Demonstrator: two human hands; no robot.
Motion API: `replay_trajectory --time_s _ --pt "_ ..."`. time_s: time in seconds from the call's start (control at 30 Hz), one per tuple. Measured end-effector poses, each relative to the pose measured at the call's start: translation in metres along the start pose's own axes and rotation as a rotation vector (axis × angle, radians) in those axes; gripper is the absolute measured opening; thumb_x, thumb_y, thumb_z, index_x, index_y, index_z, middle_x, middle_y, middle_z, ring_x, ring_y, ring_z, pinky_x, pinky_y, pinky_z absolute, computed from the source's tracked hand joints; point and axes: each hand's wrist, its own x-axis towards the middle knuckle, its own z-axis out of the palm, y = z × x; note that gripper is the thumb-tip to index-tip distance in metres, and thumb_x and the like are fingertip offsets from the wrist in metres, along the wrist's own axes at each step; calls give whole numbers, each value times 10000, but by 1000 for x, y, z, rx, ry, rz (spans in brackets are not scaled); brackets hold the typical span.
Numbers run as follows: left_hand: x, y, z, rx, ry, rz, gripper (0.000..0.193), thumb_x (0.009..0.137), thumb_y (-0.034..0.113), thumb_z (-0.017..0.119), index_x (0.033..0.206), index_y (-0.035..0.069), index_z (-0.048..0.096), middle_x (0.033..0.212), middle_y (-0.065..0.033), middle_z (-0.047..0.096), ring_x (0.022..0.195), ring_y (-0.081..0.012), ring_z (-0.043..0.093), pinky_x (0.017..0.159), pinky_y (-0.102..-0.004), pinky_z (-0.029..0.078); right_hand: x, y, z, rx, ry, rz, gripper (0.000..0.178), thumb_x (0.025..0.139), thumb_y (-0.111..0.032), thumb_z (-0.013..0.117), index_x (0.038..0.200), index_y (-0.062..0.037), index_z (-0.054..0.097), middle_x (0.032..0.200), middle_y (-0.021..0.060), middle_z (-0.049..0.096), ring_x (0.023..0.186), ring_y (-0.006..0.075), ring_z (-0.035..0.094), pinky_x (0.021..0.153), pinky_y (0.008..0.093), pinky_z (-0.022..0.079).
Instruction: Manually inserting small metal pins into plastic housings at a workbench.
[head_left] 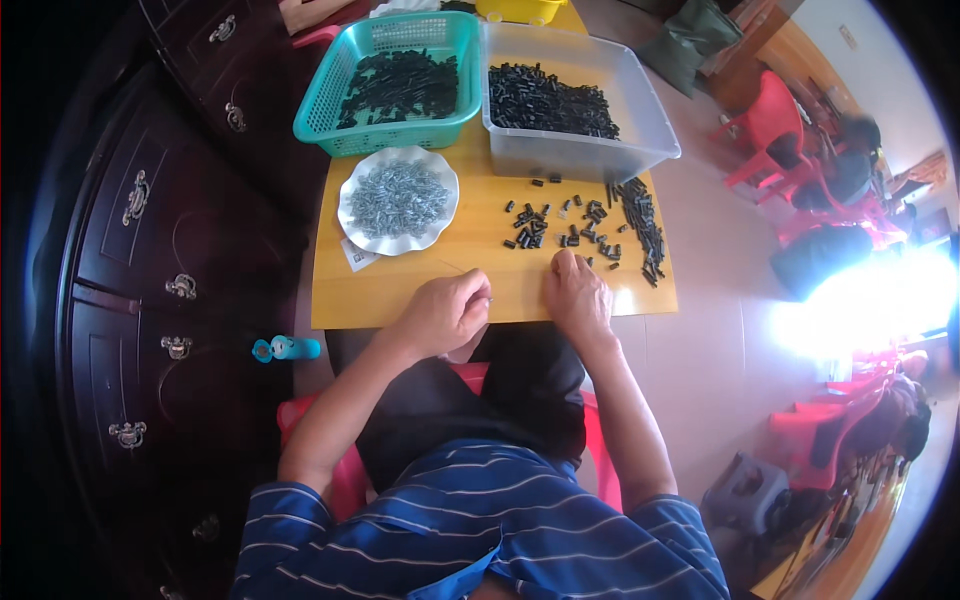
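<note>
My left hand is curled closed over the table's near edge, thumb against the fingers; what it holds, if anything, is hidden. Close by on the right, my right hand has its fingertips pressed together on or just above the tabletop, and I cannot make out anything in them. Just beyond it lie scattered short black cylindrical pieces. Longer thin black pieces form a strip along the table's right side. A white wavy-rimmed plate heaped with small shiny metal pieces stands beyond my left hand.
A green perforated basket and a clear plastic bin, both with black pieces, stand at the back of the yellow table. A yellow container is behind them. Dark cabinets stand left; red chairs stand right.
</note>
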Motion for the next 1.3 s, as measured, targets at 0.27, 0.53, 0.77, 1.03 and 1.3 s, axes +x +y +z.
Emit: replay_trajectory --time_s 0.27,0.53,0.77,1.03,1.3 --pt "4 11 4 30 -6 2 85 898 65 614 921 8 554 733 -151 644 682 -328 661 631 -410 510 -29 1 -13 435 99 -73 149 906 -133 663 1004 -24 686 934 165 690 806 326 692 709 416 552" --pt "21 28 9 226 -4 121 102 930 147 624 955 59 580 800 -148 690 750 -374 676 648 -488 511 -51 -9 -5 1158 -88 100 136 973 -84 637 1064 14 656 892 66 702 775 114 656 728 256 529" --pt "26 40 8 326 -43 147 110 935 144 640 954 57 573 817 -125 693 773 -343 687 656 -463 522 -57 -6 5 1304 -115 116 152 995 -65 604 1114 15 654 938 45 721 791 96 645 746 236 527" --pt "31 51 8 369 -115 75 100 930 148 636 951 61 592 825 -136 697 786 -351 686 663 -471 523 -60 -7 2 1459 -156 141 182 992 -82 620 1141 11 667 931 24 715 792 68 631 761 230 525" --pt "31 61 11 371 -150 119 105 938 175 615 940 73 589 806 -137 688 765 -360 679 654 -485 520 -65 -5 -5 1335 -140 164 198 1001 -147 633 1131 -3 673 928 12 687 816 80 629 778 231 524"
